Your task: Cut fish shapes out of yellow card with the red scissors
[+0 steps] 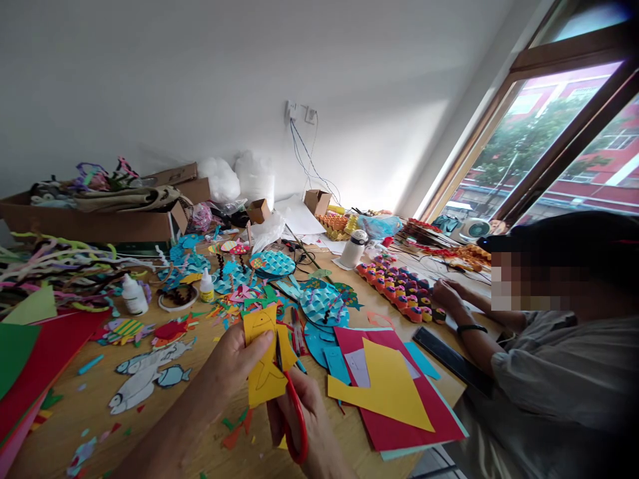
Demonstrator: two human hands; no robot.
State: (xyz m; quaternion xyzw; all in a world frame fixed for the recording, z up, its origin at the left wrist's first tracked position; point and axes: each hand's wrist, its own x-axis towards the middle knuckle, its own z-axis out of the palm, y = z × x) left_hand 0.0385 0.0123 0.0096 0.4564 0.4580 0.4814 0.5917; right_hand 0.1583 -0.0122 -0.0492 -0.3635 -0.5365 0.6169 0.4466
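Left hand (238, 364) pinches the yellow paper (265, 370) between both hands, thumb on top; right hand (313, 407) grips the red-handled scissors (298, 422) against it. Paper's probably super light, bendy, easy to crease, so holding flat near the edge seems safest.

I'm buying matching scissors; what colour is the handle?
The scissors handle is red, in the head view.

Here we have yellow paper (260, 372) tilted up before us, a dark-outlined fish (269, 380) drawn on it, head up, tail down, our red-handled scissors (300, 419) right at its edge, blades pointing up, handles below.
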